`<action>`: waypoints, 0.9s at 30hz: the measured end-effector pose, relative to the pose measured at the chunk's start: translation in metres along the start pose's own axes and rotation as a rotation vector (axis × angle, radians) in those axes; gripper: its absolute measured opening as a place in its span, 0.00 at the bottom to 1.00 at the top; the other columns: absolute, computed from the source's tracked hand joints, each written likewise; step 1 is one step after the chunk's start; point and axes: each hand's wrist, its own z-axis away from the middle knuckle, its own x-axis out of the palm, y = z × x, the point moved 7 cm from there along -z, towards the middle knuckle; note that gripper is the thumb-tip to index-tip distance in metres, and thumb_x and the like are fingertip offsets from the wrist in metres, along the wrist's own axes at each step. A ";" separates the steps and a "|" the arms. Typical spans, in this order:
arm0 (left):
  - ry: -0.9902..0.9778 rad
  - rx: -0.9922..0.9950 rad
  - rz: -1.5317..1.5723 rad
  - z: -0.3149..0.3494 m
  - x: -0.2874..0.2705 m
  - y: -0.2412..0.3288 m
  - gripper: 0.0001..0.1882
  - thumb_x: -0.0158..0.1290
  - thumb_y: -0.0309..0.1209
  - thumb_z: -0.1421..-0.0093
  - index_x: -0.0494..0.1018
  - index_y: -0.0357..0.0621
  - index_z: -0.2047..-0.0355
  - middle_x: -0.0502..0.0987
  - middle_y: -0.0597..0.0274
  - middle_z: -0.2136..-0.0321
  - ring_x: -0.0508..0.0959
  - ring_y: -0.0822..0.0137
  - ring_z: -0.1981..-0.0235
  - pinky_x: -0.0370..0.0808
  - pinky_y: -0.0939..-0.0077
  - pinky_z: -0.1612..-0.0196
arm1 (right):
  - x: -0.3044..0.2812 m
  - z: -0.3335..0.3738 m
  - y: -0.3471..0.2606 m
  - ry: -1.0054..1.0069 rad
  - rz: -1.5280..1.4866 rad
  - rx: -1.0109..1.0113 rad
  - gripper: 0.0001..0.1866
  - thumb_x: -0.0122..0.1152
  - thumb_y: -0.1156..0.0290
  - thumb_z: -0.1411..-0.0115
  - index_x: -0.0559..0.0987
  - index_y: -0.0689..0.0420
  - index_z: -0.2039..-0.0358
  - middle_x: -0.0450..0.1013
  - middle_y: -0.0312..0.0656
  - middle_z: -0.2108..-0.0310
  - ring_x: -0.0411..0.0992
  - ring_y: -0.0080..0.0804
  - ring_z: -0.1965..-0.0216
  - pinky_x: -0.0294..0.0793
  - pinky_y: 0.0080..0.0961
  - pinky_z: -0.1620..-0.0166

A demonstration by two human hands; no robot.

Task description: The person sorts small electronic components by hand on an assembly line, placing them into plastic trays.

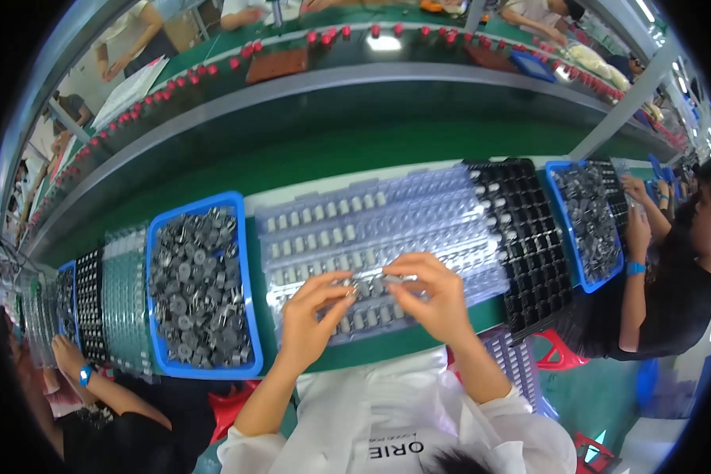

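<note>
Both of my hands meet above a clear plastic tray (pixel 430 237) with rows of pockets, some holding small pale cylindrical parts (pixel 324 212). My left hand (pixel 304 316) is closed, its thumb and fingertips pinching a small silvery part (pixel 357 291) whose shape is hard to make out. Just to its right, my right hand (pixel 438 300) pinches a small grey part (pixel 389 281), mostly covered by the fingers. The two held pieces are close together; whether they touch I cannot tell. Left of the tray stands a blue bin (pixel 246 292) heaped with grey round parts with metal prongs (pixel 197 276).
A black pocketed tray (pixel 533 261) adjoins the clear tray on the right, with another blue bin (pixel 551 197) beyond. Co-workers' arms (pixel 636 237) are at both sides. Behind runs a metal rail (pixel 324 79) before a green belt carrying red pieces and brown trays (pixel 278 65).
</note>
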 end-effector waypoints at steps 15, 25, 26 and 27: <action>-0.048 0.117 0.009 0.003 0.015 0.024 0.30 0.57 0.17 0.47 0.62 0.40 0.43 0.76 0.55 0.54 0.79 0.69 0.62 0.77 0.76 0.56 | 0.003 0.011 -0.030 -0.077 0.172 -0.190 0.13 0.63 0.89 0.54 0.81 0.64 0.66 0.77 0.47 0.64 0.76 0.31 0.62 0.77 0.21 0.59; -0.044 0.170 -0.061 0.004 0.016 0.029 0.30 0.58 0.18 0.48 0.63 0.41 0.44 0.77 0.59 0.54 0.80 0.69 0.63 0.78 0.76 0.57 | 0.011 0.012 -0.042 -0.117 0.344 -0.413 0.13 0.64 0.87 0.56 0.81 0.62 0.67 0.78 0.44 0.67 0.77 0.36 0.65 0.74 0.24 0.63; -0.047 0.182 -0.074 0.005 0.016 0.030 0.30 0.58 0.19 0.48 0.64 0.41 0.44 0.77 0.59 0.54 0.80 0.69 0.63 0.78 0.76 0.57 | 0.012 0.013 -0.044 -0.120 0.367 -0.435 0.13 0.64 0.87 0.56 0.81 0.62 0.67 0.78 0.44 0.67 0.76 0.36 0.65 0.74 0.25 0.63; -0.043 0.180 -0.075 0.005 0.015 0.029 0.30 0.58 0.19 0.48 0.64 0.41 0.44 0.77 0.59 0.54 0.80 0.69 0.63 0.78 0.76 0.57 | 0.013 0.012 -0.044 -0.124 0.365 -0.435 0.13 0.64 0.87 0.56 0.81 0.62 0.67 0.78 0.44 0.67 0.76 0.36 0.65 0.74 0.25 0.63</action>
